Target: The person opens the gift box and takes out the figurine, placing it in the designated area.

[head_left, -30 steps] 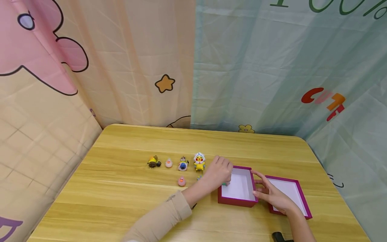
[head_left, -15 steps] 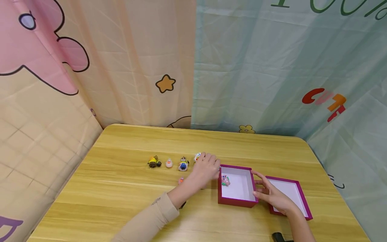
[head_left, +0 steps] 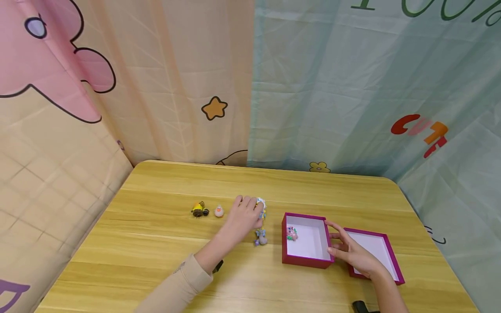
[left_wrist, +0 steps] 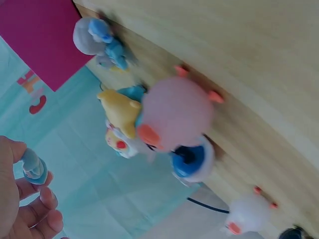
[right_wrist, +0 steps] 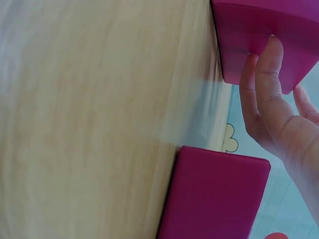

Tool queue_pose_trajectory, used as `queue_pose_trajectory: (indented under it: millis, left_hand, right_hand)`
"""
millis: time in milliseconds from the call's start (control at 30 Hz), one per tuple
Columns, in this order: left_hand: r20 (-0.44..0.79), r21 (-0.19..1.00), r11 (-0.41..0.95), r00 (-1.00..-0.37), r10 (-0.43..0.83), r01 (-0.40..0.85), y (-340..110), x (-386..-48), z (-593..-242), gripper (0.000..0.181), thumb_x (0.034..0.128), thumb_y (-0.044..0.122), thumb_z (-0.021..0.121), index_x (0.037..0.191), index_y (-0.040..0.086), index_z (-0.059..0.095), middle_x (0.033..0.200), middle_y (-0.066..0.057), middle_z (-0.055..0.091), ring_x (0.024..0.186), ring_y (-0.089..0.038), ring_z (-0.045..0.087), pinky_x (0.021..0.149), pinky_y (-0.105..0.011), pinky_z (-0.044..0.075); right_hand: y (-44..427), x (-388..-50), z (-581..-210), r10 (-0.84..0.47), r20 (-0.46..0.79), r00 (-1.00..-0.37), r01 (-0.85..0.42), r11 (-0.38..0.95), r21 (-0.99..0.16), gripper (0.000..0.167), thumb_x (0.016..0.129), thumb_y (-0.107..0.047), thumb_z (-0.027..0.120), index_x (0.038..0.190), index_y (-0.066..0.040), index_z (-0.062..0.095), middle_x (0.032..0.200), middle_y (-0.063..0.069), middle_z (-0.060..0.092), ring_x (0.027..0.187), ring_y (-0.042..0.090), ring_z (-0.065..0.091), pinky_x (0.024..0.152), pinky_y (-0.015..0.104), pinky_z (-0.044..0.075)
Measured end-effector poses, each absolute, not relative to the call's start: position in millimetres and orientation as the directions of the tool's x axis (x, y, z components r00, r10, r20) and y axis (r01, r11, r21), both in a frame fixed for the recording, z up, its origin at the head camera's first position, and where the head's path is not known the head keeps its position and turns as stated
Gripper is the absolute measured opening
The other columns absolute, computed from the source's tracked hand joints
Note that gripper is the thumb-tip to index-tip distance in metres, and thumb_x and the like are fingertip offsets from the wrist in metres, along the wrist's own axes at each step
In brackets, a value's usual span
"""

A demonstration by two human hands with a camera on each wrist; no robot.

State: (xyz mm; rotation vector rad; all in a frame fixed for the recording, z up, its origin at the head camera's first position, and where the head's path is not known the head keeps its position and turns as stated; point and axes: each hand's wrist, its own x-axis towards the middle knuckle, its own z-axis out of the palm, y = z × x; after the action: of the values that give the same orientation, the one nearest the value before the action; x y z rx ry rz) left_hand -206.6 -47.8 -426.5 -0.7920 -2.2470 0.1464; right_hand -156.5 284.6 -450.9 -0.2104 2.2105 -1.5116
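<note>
My left hand (head_left: pixel 242 215) hovers over the toy figures in the head view. Its thumb and fingers pinch a small teal figurine (left_wrist: pixel 34 168), seen in the left wrist view but hidden from the head camera. A pink chick figure (left_wrist: pixel 177 112) stands close by, beside a yellow figure (left_wrist: pixel 119 112) and a blue-and-white one (left_wrist: pixel 189 159). My right hand (head_left: pixel 352 252) touches the right wall of the magenta box (head_left: pixel 307 263), its fingers fairly straight against the outside in the right wrist view. One pink-and-green figure (head_left: pixel 292 233) lies inside the box.
Right of the box lies its lid (head_left: pixel 373 245), white inside up, under my right forearm. A grey-blue figure (head_left: pixel 261 238) stands left of the box. Farther left are a white chick (head_left: pixel 219 211) and a yellow-and-black figure (head_left: pixel 199 209). Curtains back the table.
My left hand has come out of the box and moved left over the figures, uncovering the pink-and-green figure and covering the pink chick. My right hand stays at the box.
</note>
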Motion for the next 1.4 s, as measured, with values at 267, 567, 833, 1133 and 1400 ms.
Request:
queue_pose_trajectory:
  millis: [267, 567, 833, 1133, 1400]
  left_hand:
    - [0.608, -0.286, 0.820, -0.567, 0.556, 0.496, -74.3, -204.2, -432.6, 0.024, 0.0750, 0.031, 0.067, 0.087, 0.011, 0.059, 0.081, -0.003, 0.055, 0.075, -0.020, 0.052, 0.078, -0.035, 0.043]
    - [0.612, -0.295, 0.829, -0.572, 0.546, 0.475, -102.4, -205.7, -446.6, 0.030, 0.0721, 0.034, 0.069, 0.092, 0.013, 0.060, 0.085, -0.004, 0.057, 0.079, -0.022, 0.056, 0.076, -0.037, 0.044]
    - [0.604, -0.285, 0.822, -0.574, 0.554, 0.493, -122.0, -202.6, -455.5, 0.027, 0.0735, 0.033, 0.063, 0.087, 0.011, 0.055, 0.079, -0.004, 0.050, 0.073, -0.022, 0.049, 0.073, -0.037, 0.041]
    - [0.487, -0.355, 0.805, -0.641, 0.593, 0.476, -137.4, -197.5, -463.4, 0.035, 0.0731, 0.039, 0.069, 0.089, 0.011, 0.056, 0.088, -0.003, 0.055, 0.078, -0.020, 0.052, 0.072, -0.034, 0.041]
    - [0.281, -0.390, 0.786, -0.751, 0.597, 0.479, -142.2, -193.1, -461.8, 0.038, 0.0819, 0.044, 0.061, 0.102, 0.013, 0.057, 0.097, -0.004, 0.055, 0.083, -0.019, 0.050, 0.072, -0.033, 0.039]
  right_hand:
    - [284.0, -155.3, -449.4, -0.371, -0.281, -0.885, 0.128, 0.386, -0.913, 0.075, 0.089, -0.016, 0.058, 0.145, -0.017, 0.009, 0.137, 0.030, 0.020, 0.120, 0.052, 0.031, 0.091, 0.047, 0.042]
    - [284.3, -155.2, -450.4, -0.371, -0.285, -0.884, 0.132, 0.388, -0.912, 0.075, 0.089, -0.016, 0.058, 0.145, -0.018, 0.009, 0.138, 0.030, 0.019, 0.119, 0.051, 0.032, 0.092, 0.048, 0.042]
    - [284.3, -155.7, -451.2, -0.376, -0.282, -0.883, 0.126, 0.388, -0.913, 0.074, 0.090, -0.016, 0.057, 0.145, -0.017, 0.009, 0.138, 0.030, 0.019, 0.120, 0.052, 0.032, 0.092, 0.047, 0.042]
    - [283.5, -156.0, -450.1, -0.361, -0.292, -0.886, 0.138, 0.396, -0.908, 0.075, 0.089, -0.016, 0.058, 0.145, -0.019, 0.009, 0.138, 0.029, 0.021, 0.120, 0.051, 0.032, 0.092, 0.048, 0.041]
    - [284.4, -155.8, -449.7, -0.371, -0.289, -0.883, 0.134, 0.391, -0.911, 0.074, 0.089, -0.016, 0.058, 0.145, -0.017, 0.009, 0.138, 0.029, 0.020, 0.120, 0.051, 0.032, 0.093, 0.048, 0.041]
